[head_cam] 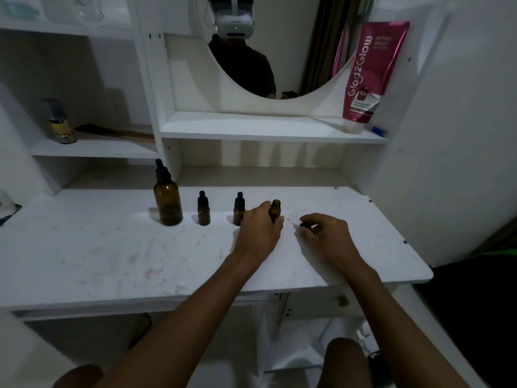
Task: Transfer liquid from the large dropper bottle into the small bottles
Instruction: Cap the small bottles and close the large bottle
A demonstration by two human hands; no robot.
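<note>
Small uncapped amber glass bottle point(275, 208) is gripped upright by the left hand point(258, 232). Fingers are curled round its body, base on the scuffed white tabletop point(112, 247). Black dropper cap with clear glass pipette point(300, 225) is pinched in the right hand point(328, 235), with the pipette tip pointed toward the left hand. Just left of the left hand a capped small amber bottle point(239, 210) is stood upright. A second capped small amber bottle point(203, 210) is beyond it. Further left the large round amber glass dropper bottle point(167, 204) is stood, black bulb cap on. Fill levels can't be read through the dark glass. A glossy pink plastic tube point(366, 77) is stood cap-down on the shelf above the right hand.
</note>
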